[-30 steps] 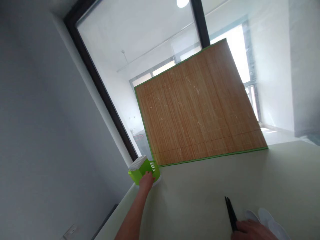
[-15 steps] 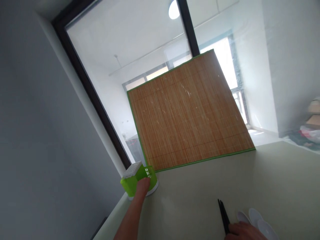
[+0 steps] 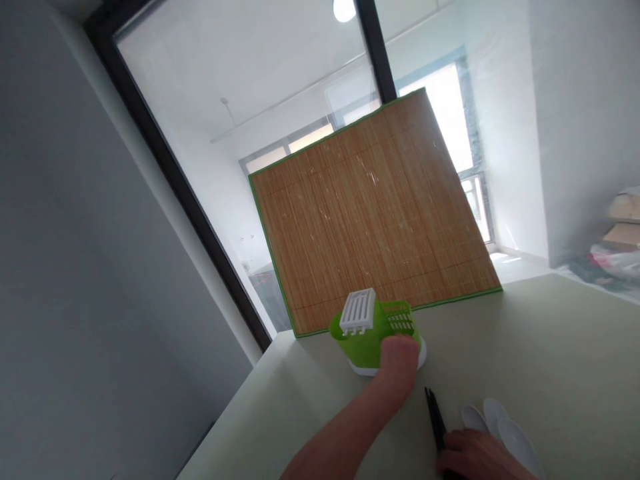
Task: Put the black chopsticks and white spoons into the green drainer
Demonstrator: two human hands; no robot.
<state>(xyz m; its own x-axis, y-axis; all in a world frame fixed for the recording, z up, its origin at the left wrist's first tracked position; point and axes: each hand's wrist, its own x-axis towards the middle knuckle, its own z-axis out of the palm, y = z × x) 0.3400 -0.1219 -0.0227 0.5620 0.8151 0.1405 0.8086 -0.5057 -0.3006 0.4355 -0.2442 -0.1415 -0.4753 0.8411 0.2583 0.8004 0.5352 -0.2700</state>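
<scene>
A green plastic holder [image 3: 363, 343] with a white slatted top and white base stands upright on the pale table, before the bamboo mat. My left hand [image 3: 400, 353] is closed on its near right side, around the perforated part; the fingertips are hidden. Near the bottom edge, my right hand [image 3: 473, 453] has its fingers closed over the lower end of the black chopsticks [image 3: 435, 417], which lie on the table. Several white spoons [image 3: 517, 441] lie fanned out just beyond and right of that hand.
The bamboo mat [image 3: 370, 213] with green edging leans against the dark-framed window [image 3: 383, 60]. The table's left edge runs diagonally beside a grey wall [image 3: 100, 267]. Boxes and bags [image 3: 620, 233] sit at the far right, beyond the table [image 3: 560, 353].
The green holder has moved right across the table with my left hand, from the mat's left corner to before its lower middle. My right hand stays at the chopsticks; the view has shifted slightly.
</scene>
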